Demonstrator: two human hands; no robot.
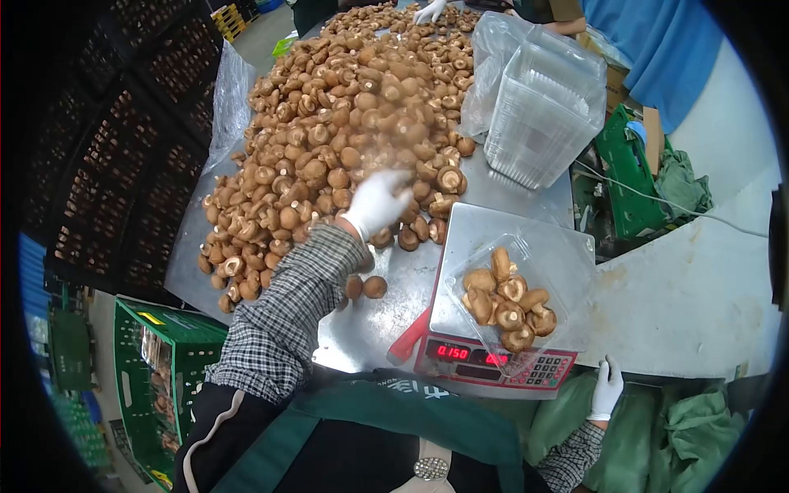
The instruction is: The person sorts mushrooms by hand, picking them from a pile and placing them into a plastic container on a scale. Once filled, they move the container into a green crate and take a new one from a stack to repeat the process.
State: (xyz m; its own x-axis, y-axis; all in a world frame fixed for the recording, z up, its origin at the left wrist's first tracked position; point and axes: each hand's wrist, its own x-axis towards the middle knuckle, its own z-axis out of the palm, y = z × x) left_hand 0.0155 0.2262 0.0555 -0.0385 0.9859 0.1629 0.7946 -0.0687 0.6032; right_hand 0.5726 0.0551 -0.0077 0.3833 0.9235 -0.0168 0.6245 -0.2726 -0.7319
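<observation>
My left hand (380, 204), in a white glove, reaches over the near edge of a large heap of brown shiitake mushrooms (329, 156). Its fingers are smeared by motion, and I cannot tell whether they grip a mushroom. My right hand (606, 389), also gloved in white, hangs low beside the table edge, holding nothing, with fingers stretched out. Between the two, a clear plastic tray (546, 275) holding several mushrooms (509, 300) rests on a digital scale (460, 226), whose red display shows 0.150.
Stacked clear trays (546, 107) stand behind the scale, beside a plastic bag. A red-handled tool (407, 338) lies left of the scale. Green crates (168, 329) flank the steel table (362, 329). Another person's gloved hand (429, 11) is at the far end.
</observation>
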